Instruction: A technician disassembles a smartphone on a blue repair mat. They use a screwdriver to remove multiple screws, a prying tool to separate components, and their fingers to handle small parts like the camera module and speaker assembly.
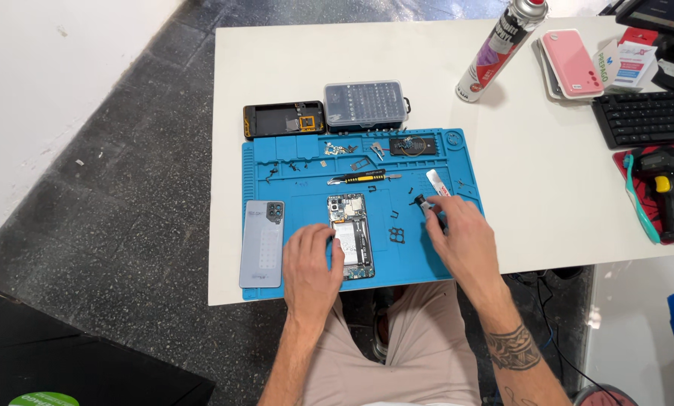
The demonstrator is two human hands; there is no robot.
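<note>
Left hand: lies loosely on the near-left edge of the opened smartphone, grasping nothing.
Right hand: pinches a small black tool.
Opened smartphone: centre of the blue repair mat.
Grey back cover: left of the phone.

Bright even daylight, soft short shadows, sharp centre, slight wide-angle bending at edges

White table: blue repair mat, spray can, bit case, keyboard
</note>
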